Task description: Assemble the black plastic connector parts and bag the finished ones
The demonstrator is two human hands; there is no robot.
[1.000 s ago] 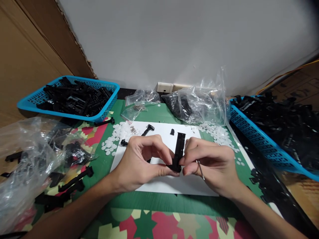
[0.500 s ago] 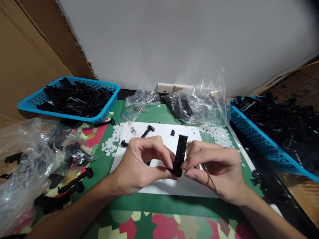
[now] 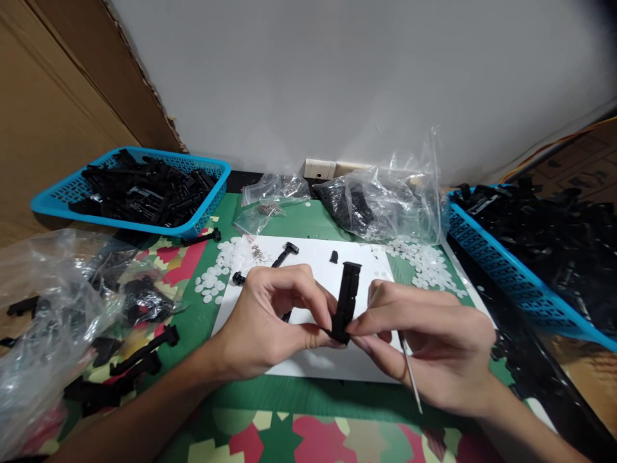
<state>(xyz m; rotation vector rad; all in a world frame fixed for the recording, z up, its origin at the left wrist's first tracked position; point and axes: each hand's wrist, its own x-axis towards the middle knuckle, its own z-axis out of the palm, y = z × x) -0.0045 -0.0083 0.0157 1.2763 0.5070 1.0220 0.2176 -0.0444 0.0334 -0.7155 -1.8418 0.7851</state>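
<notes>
My left hand (image 3: 284, 315) pinches the lower end of a black plastic part (image 3: 348, 296), long and narrow, held upright over a white sheet of paper (image 3: 299, 368). My right hand (image 3: 429, 341) has its thumb and forefinger closed at the part's lower right edge. A thin metal rod (image 3: 411, 376) is tucked in my right hand and sticks out below the fingers. Whether the right fingertips also hold something small cannot be made out. Beyond the part, a small black piece (image 3: 333, 256) lies on the paper, and a black part with a crossbar end (image 3: 285, 253) lies to its left.
Blue baskets full of black parts stand left (image 3: 202, 222) and right (image 3: 520, 276). White discs lie in two piles, left (image 3: 226, 257) and right (image 3: 429, 263), beside small metal pins (image 3: 260, 254). Clear bags (image 3: 385, 199) sit along the wall; another bag (image 3: 58, 321) lies at left.
My right hand has shifted slightly right and turned, so more of the metal rod shows. The black part has turned a little in my left hand, which stays in place.
</notes>
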